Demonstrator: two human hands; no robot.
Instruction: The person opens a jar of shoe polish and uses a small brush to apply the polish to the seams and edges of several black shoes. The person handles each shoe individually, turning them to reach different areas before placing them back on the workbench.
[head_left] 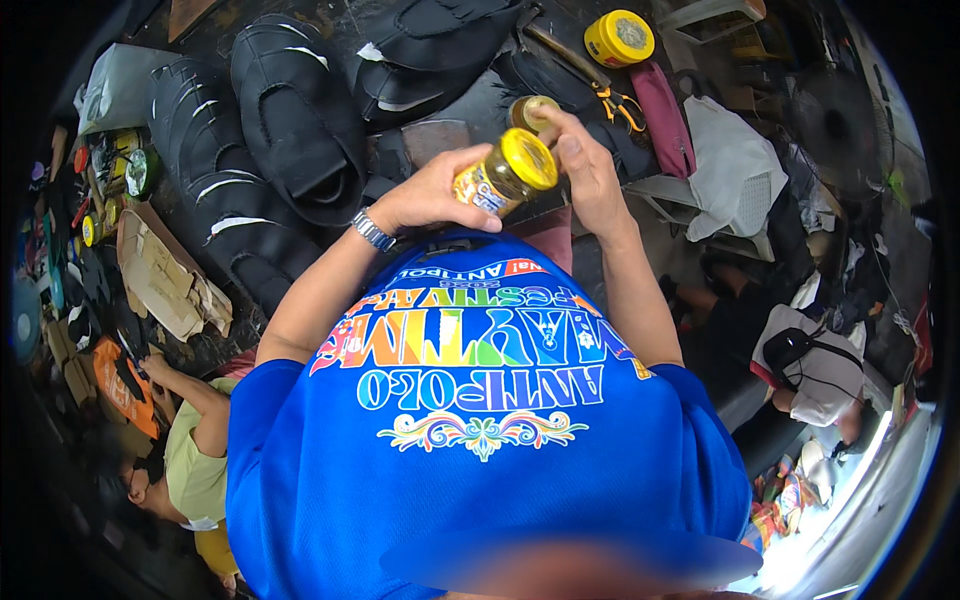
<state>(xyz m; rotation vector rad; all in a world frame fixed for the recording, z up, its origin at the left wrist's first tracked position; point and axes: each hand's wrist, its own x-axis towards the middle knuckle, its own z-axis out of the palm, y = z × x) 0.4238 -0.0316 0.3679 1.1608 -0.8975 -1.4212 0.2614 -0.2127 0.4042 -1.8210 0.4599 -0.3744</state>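
Left hand (436,192): grasps the tilted yellow-lidded jar (502,178), which could slip if the fingers loosen.
Right hand (592,175): can't tell its grip; a bump could tip the round container (524,113).

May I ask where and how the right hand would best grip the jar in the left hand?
Probably the rim of the yellow lid, from the right: the tilted jar points its lid towards the right hand, while the left hand holds the body from the left.
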